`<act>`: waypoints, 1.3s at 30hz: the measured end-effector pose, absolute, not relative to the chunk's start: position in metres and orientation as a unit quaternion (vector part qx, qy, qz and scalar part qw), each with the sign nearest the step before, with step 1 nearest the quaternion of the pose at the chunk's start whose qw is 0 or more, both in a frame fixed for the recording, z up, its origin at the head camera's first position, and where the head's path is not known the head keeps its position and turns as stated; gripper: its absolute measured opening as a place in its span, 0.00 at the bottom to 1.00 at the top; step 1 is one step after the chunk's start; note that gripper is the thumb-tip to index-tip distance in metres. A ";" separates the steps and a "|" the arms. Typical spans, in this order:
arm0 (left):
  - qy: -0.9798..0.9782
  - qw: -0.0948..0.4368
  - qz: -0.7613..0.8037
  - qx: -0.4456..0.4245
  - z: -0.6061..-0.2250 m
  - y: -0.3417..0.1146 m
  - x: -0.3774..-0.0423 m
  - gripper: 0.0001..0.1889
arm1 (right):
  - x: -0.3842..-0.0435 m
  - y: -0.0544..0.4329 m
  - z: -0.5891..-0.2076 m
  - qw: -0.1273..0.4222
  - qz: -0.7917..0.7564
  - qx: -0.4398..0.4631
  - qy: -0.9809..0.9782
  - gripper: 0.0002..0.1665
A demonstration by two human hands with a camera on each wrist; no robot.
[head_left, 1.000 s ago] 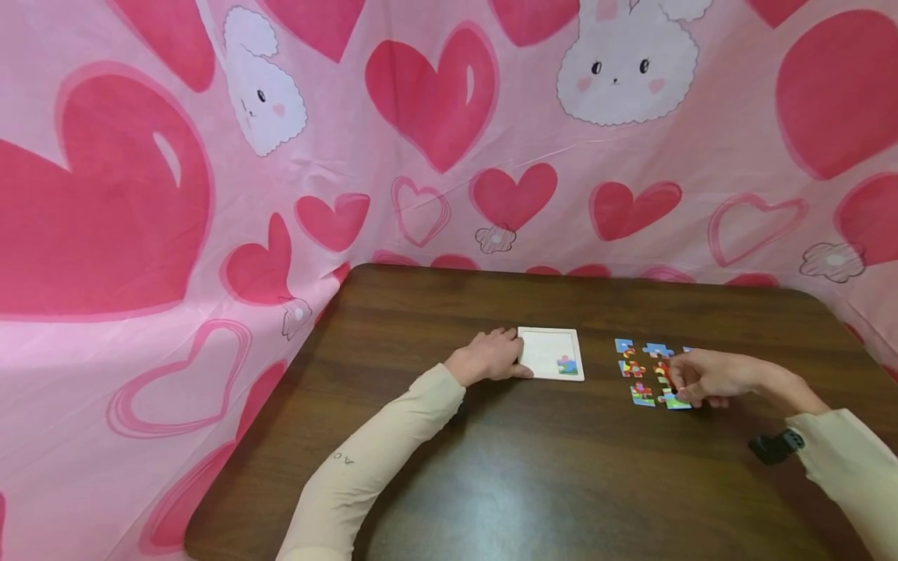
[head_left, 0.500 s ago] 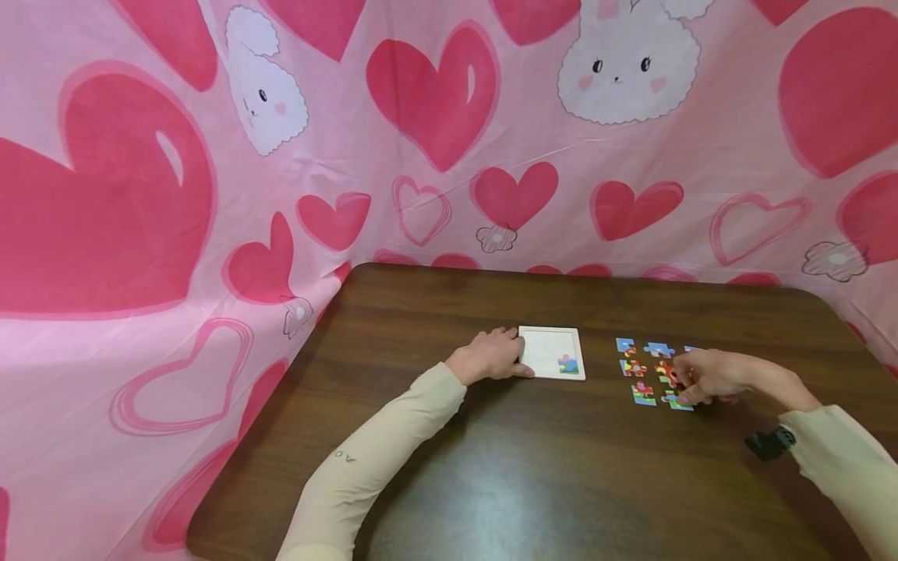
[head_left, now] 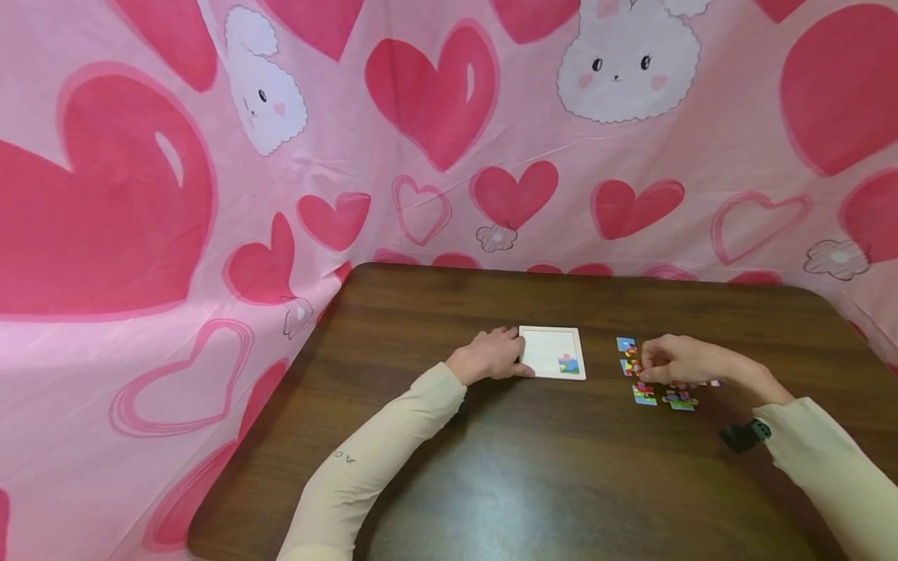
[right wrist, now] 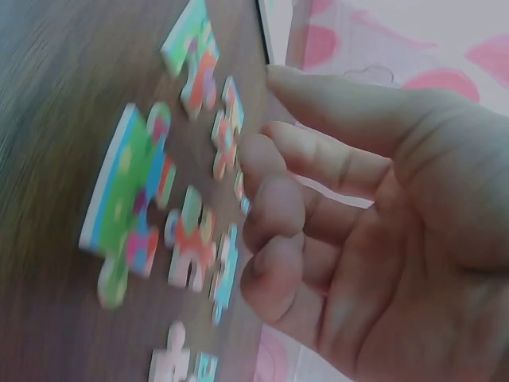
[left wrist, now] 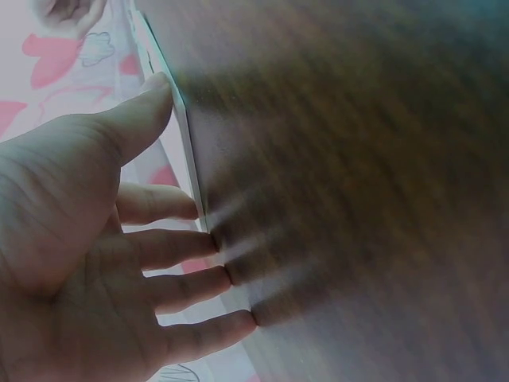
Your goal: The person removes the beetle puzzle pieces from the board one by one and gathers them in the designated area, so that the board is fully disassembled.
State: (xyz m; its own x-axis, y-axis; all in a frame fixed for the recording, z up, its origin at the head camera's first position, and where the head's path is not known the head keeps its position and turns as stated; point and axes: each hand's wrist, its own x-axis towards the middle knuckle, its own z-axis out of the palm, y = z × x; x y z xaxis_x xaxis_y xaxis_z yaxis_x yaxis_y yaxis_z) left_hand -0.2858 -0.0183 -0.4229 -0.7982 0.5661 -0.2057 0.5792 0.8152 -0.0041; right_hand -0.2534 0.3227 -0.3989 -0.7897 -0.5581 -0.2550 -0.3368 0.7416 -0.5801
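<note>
A white square puzzle tray [head_left: 549,343] lies flat on the table, with one colourful jigsaw piece [head_left: 569,365] in its near right corner. My left hand [head_left: 493,354] rests at the tray's left side, fingers extended; in the left wrist view its thumb and fingers touch along the edge. Over the loose puzzle pieces [head_left: 645,395] to the right hovers my right hand [head_left: 682,359]. In the right wrist view, its fingers are loosely bent, the thumb stands apart, and nothing shows between them. A green-edged piece [right wrist: 119,187] lies below that hand, which hides some pieces from the head view.
The dark brown wooden table [head_left: 449,467] carries the tray and pieces. A pink cloth [head_left: 435,117] with hearts and rabbits hangs behind it and along the left side. A dark wrist device [head_left: 745,435] sits at my right sleeve.
My right hand has moved left, from the right-hand pieces towards the left column of loose pieces. My left hand and the tray have stayed put.
</note>
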 end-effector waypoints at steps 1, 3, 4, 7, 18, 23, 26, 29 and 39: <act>0.947 0.098 -0.033 0.303 -0.423 -0.018 -0.286 0.28 | -0.254 0.319 -0.399 0.206 -0.261 -0.247 0.910 0.13; 0.947 0.099 -0.032 0.305 -0.423 -0.018 -0.285 0.28 | -0.255 0.313 -0.400 0.200 -0.264 -0.247 0.910 0.12; 0.947 0.098 -0.031 0.306 -0.423 -0.018 -0.285 0.28 | -0.256 0.310 -0.400 0.201 -0.267 -0.244 0.910 0.12; 0.946 0.097 -0.031 0.306 -0.424 -0.018 -0.285 0.28 | -0.259 0.301 -0.401 0.200 -0.270 -0.233 0.913 0.11; 0.946 0.093 -0.037 0.310 -0.423 -0.019 -0.284 0.28 | -0.270 0.269 -0.402 0.175 -0.264 -0.237 0.918 0.11; 0.946 0.094 -0.036 0.309 -0.424 -0.019 -0.285 0.29 | -0.274 0.260 -0.404 0.170 -0.257 -0.240 0.921 0.15; 0.946 0.097 -0.033 0.307 -0.425 -0.019 -0.285 0.29 | -0.275 0.255 -0.406 0.164 -0.258 -0.242 0.921 0.15; 0.946 0.098 -0.031 0.306 -0.425 -0.019 -0.286 0.28 | -0.277 0.249 -0.407 0.159 -0.259 -0.246 0.920 0.15; 0.947 0.096 -0.035 0.306 -0.425 -0.019 -0.286 0.29 | -0.281 0.236 -0.416 0.178 -0.239 -0.254 0.920 0.17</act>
